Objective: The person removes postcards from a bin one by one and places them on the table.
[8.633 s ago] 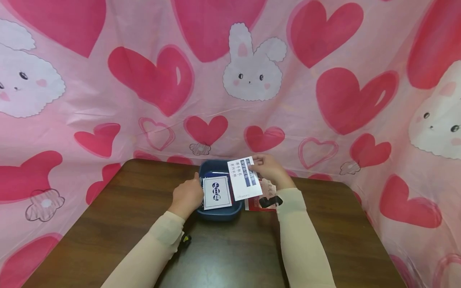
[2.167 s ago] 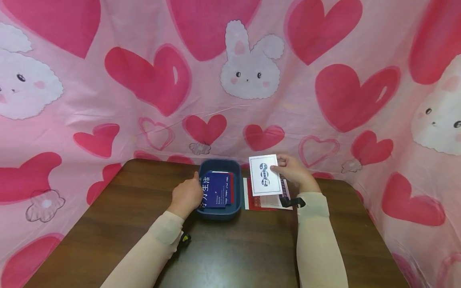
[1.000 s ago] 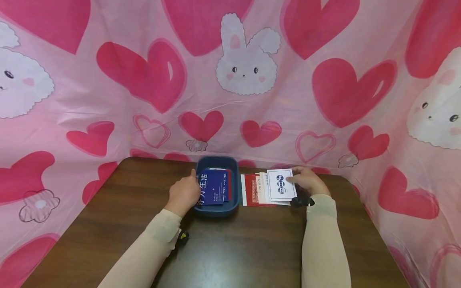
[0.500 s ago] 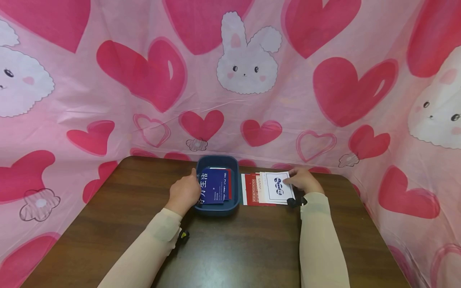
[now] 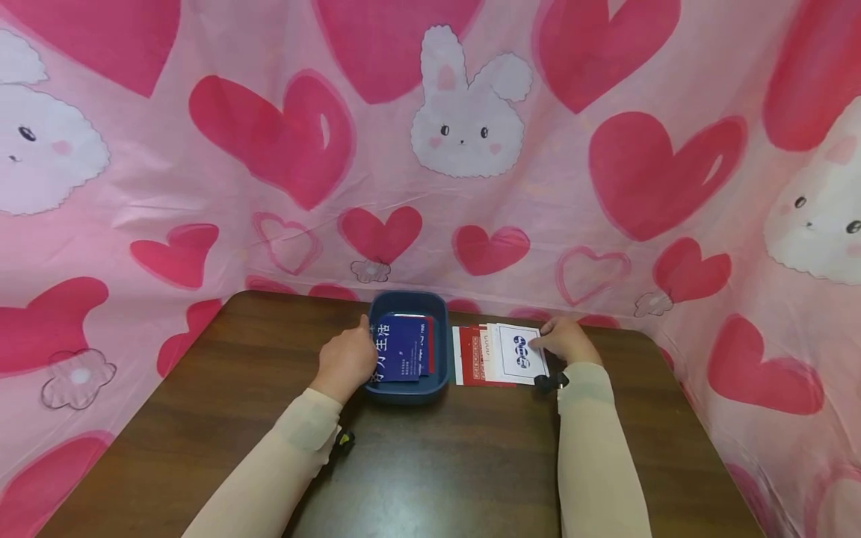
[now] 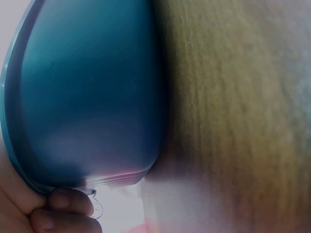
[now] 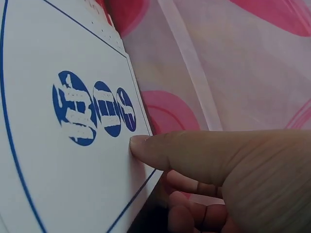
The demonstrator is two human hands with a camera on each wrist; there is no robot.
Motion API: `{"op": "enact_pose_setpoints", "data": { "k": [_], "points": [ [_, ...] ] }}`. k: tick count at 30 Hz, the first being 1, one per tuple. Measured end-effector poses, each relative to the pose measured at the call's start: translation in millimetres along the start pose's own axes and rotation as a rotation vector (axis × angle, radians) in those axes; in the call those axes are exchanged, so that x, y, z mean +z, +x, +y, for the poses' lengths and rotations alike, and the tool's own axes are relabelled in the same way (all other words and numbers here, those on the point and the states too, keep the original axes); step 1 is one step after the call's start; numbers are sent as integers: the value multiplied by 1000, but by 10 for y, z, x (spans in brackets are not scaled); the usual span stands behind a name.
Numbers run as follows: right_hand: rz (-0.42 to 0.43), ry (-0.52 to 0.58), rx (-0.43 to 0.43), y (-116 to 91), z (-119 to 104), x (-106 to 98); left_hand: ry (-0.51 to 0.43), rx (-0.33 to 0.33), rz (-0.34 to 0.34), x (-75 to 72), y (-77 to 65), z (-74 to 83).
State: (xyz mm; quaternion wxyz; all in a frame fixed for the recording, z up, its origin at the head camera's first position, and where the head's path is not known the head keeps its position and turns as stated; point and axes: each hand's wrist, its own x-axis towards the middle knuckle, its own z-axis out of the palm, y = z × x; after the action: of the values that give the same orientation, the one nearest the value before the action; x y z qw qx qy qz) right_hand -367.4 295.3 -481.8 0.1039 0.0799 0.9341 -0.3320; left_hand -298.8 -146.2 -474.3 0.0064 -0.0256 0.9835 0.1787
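Note:
My left hand [image 5: 346,362] grips the left rim of a dark blue plastic bin [image 5: 406,396]; in the left wrist view its curled fingers [image 6: 68,221] show under the rim. Navy cards [image 5: 400,351] with white lettering lie inside the bin, over a red card [image 5: 430,345]. To the bin's right, my right hand [image 5: 572,344] pinches the edge of a white card [image 5: 521,366] with a blue round emblem and thin border. The thumb [image 7: 160,148] presses on its face, while the other fingers are partly hidden behind the edge. This card overlaps the right end of a fanned row of cards.
The fanned row shows a red card [image 5: 466,359] with a white strip at left, then cream and white ones. Everything rests near the back edge of a brown wooden table [image 5: 430,463]. A pink curtain [image 5: 377,172] with hearts and rabbits hangs behind and along both sides.
The right hand laid a white text card, then took the emblem card from the bin, carried it right and lowered it onto the row. Navy cards became uncovered. The left hand stayed on the bin.

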Motion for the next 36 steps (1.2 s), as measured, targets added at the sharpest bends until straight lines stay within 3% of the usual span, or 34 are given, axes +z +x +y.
{"op": "enact_pose_setpoints", "data": {
  "k": [7,12,17,23,28,36],
  "points": [
    [-14,73,30,-59,8,-80,1,-7,-5,8,-14,9],
    [-21,102,-18,-61,-104,-58,9,0,0,17,-27,-6],
    [-18,128,-134,-117,-401,-58,9,-1,9,3,-19,-7],
    [-85,124,-288,-256,-774,-65,0,-4,3,-20,0,9],
    [-121,109,-335,-328,-997,-2,7,-6,-2,-19,2,23],
    [-90,29,-429,-466,-1443,245,7,-9,-12,-37,-29,21]
  ]
}}
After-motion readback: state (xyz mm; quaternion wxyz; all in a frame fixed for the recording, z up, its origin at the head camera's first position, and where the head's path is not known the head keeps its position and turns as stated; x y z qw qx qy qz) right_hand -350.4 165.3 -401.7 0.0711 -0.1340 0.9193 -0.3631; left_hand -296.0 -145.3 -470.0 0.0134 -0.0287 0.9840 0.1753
